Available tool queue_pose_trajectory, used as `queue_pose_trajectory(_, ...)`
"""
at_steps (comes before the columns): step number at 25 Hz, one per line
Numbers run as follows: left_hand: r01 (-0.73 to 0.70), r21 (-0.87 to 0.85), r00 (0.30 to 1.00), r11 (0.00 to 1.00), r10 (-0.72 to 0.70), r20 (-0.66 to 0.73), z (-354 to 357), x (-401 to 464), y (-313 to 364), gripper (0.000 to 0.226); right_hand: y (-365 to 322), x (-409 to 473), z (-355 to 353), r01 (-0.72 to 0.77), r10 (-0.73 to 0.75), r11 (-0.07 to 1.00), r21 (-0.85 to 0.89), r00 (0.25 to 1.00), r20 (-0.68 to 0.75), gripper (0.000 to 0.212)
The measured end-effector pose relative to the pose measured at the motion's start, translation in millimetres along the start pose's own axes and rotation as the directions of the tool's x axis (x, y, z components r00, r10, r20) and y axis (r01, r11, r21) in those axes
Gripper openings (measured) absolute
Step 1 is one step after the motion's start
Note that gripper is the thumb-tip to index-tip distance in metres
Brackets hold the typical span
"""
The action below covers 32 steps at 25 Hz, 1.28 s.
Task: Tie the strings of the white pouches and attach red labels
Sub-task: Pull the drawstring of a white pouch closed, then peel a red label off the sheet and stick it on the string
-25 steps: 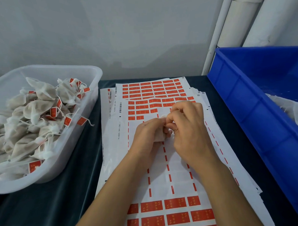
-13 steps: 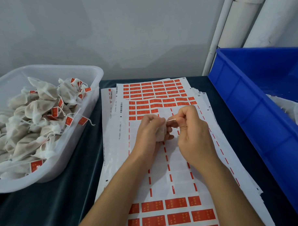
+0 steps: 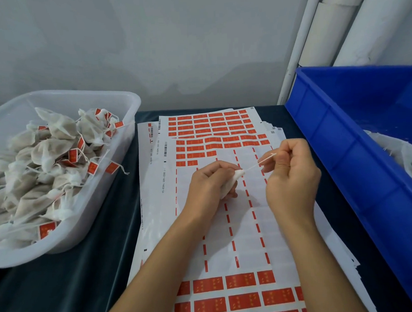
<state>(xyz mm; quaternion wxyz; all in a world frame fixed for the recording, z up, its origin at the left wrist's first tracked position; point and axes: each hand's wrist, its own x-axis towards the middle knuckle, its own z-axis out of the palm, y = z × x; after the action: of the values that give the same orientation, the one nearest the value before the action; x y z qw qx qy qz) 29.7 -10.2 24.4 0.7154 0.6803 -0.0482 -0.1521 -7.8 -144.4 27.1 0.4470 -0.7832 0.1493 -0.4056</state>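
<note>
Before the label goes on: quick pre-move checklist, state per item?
1. Pouch secured: ok, left hand grips it.
2. String taut: ok, right hand pinches it and it runs straight to the pouch neck.
3. Knot finished: cannot tell, fingers hide the neck.
4. Red labels in reach: ok, label sheet lies under both hands with rows left.
5. Right hand free to peel: not ok, it holds the string.
6. Drop-off ready: ok, clear tub of labelled pouches sits at left.
</note>
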Motion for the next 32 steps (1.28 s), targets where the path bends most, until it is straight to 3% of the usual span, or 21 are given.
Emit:
queue_pose_trajectory(3,0.019,-0.005,1.0,1.0,-0.019,0.012,-1.5,1.0,0.5,0.035,-3.4,-0.6,3.1,-0.22,0.18,0.944,0.244,0.968,0.173,0.028)
queue_pose_trajectory(6,0.0,0.039,0.997,0.999,-0.003,0.079,-0.8,-0.7,0.3,0.04,-6.7,2.4,2.5,-0.454,0.312,0.721,0.524,0.887,0.34,0.04)
queue_pose_trajectory(15,-0.021,0.176,0.991,0.984,-0.004,0.137,7.2,-1.0,-0.5,0.03,2.6,12.7,0.6,-0.593,0.556,0.592,0.546,0.791,0.257,0.037)
queue_pose_trajectory(21,-0.139,0.22,0.976,0.965,0.096,0.194,-1.4,-4.3,2.9,0.023,2.3,9.2,1.2,-0.478,0.429,0.812,0.335,0.878,0.214,0.023)
queue_pose_trajectory(23,-0.136,0.156,0.975,0.978,0.104,0.198,-4.7,-3.7,3.4,0.019,3.6,8.7,1.5,-0.458,0.411,0.846,0.273,0.886,0.213,0.022)
queue_pose_trajectory(25,-0.129,0.097,0.978,0.987,0.111,0.179,-9.6,-1.6,4.9,0.018,4.3,7.2,1.4,-0.46,0.396,0.853,0.246,0.878,0.268,0.02)
queue_pose_trajectory(29,-0.106,0.151,0.993,0.983,0.095,0.075,-12.2,2.6,4.9,0.021,2.8,5.0,1.7,-0.461,0.356,0.846,0.268,0.862,0.36,0.012)
queue_pose_trajectory(32,-0.004,0.049,0.998,0.999,0.007,-0.065,-17.5,6.7,5.0,0.024,-0.5,8.7,0.0,-0.565,0.431,0.746,0.353,0.813,0.392,0.02)
